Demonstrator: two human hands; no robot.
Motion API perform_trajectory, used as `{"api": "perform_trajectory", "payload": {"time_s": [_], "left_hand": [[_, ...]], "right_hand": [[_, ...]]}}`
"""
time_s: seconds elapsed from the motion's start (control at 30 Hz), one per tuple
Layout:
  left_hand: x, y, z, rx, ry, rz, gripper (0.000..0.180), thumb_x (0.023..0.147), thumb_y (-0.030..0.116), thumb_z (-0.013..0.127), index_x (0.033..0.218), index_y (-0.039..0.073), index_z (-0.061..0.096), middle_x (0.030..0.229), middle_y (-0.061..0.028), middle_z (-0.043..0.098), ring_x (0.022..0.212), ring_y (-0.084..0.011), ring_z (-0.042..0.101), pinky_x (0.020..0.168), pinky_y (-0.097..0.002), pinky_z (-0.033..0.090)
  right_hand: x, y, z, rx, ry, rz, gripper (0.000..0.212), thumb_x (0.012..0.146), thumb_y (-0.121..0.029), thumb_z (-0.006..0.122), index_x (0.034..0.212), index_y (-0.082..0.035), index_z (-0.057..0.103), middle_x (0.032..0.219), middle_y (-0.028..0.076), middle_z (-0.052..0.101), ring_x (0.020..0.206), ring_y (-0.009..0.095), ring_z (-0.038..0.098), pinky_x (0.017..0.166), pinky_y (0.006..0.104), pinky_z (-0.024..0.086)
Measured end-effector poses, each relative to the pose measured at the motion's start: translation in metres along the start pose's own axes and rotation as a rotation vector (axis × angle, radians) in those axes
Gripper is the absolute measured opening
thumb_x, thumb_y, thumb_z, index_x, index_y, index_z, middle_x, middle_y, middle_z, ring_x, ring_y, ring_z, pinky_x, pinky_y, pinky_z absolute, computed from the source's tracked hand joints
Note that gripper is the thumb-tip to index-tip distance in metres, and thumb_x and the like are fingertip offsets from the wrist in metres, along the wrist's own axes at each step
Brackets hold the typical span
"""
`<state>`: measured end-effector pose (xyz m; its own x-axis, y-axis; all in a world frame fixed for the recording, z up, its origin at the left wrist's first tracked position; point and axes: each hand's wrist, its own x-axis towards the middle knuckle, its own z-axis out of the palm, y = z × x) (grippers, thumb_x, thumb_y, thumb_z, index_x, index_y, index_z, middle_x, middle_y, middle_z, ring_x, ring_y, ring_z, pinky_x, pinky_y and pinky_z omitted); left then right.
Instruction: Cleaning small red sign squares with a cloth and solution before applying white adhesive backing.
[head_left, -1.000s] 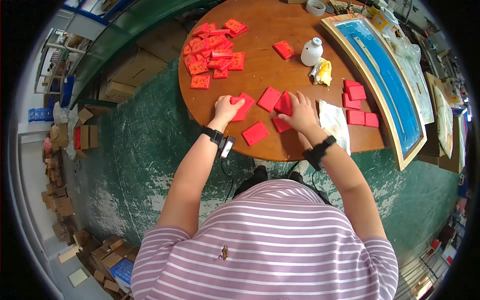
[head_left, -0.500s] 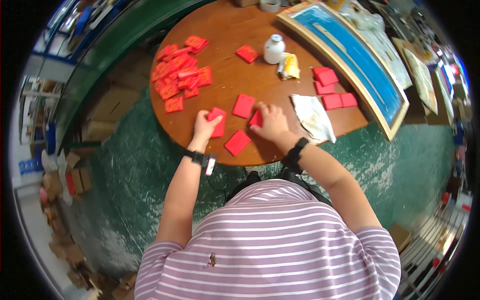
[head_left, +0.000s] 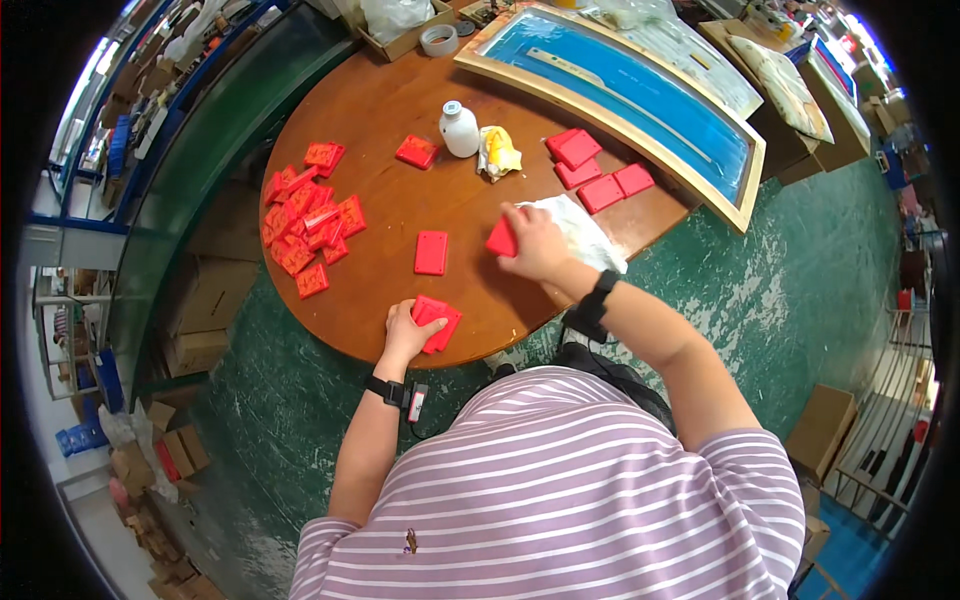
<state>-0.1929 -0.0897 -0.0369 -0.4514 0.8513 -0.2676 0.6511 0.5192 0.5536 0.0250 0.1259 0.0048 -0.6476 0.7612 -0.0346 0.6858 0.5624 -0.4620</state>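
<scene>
My left hand [head_left: 404, 331] is closed on a flat red plastic case [head_left: 430, 312] near the front edge of the round table. A second red case [head_left: 446, 332] lies partly beneath that one. In my right hand [head_left: 540, 245] another red case [head_left: 502, 238] is gripped by its side, beside a white cloth [head_left: 580, 232]; the fingers hide part of it. Between the hands, a little farther back, a single red case [head_left: 431, 252] lies flat on the wood.
A heap of red cases with orange markings [head_left: 300, 222] covers the table's left. Farther back stand a white bottle [head_left: 459, 130] and a crumpled yellow-and-white packet [head_left: 498, 152]. Several red cases [head_left: 600, 193] lie at right, near a wood-framed blue screen [head_left: 640, 95]. A tape roll [head_left: 439, 40] sits behind.
My right hand has moved right with its red case, toward the white cloth. My left hand's case now overlaps another that lay apart before. The whole view has shifted.
</scene>
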Motion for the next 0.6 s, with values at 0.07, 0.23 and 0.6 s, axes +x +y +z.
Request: {"api": "perform_trajectory", "payload": {"time_s": [0.07, 0.23, 0.6], "left_hand": [[0.001, 0.007, 0.000, -0.051, -0.055, -0.102, 0.077, 0.061, 0.041, 0.086, 0.114, -0.002, 0.052, 0.112, -0.0218, 0.057, 0.109, -0.0361, 0.055, 0.095, -0.0425, 0.043], [-0.003, 0.026, 0.008, -0.017, -0.075, -0.157, 0.082, 0.059, 0.041, 0.088, 0.115, -0.001, 0.045, 0.111, -0.0214, 0.058, 0.108, -0.0354, 0.056, 0.093, -0.0413, 0.045], [-0.005, 0.061, 0.005, 0.042, -0.133, -0.335, 0.087, 0.056, 0.041, 0.088, 0.117, -0.001, 0.042, 0.115, -0.0218, 0.060, 0.109, -0.0347, 0.059, 0.094, -0.0403, 0.046]], "right_hand": [[0.004, 0.040, -0.029, -0.055, 0.083, 0.025, 0.087, 0.065, -0.039, 0.073, 0.140, -0.012, 0.037, 0.123, 0.021, 0.048, 0.114, 0.039, 0.048, 0.095, 0.0465, 0.044], [0.018, 0.152, -0.083, -0.211, 0.105, 0.082, 0.090, 0.062, -0.037, 0.076, 0.141, -0.016, 0.037, 0.126, 0.019, 0.049, 0.116, 0.038, 0.047, 0.096, 0.0452, 0.044], [0.042, 0.246, -0.098, -0.274, -0.163, -0.271, 0.092, 0.060, -0.020, 0.075, 0.143, -0.019, 0.034, 0.131, 0.017, 0.043, 0.118, 0.037, 0.046, 0.097, 0.0443, 0.044]]}}
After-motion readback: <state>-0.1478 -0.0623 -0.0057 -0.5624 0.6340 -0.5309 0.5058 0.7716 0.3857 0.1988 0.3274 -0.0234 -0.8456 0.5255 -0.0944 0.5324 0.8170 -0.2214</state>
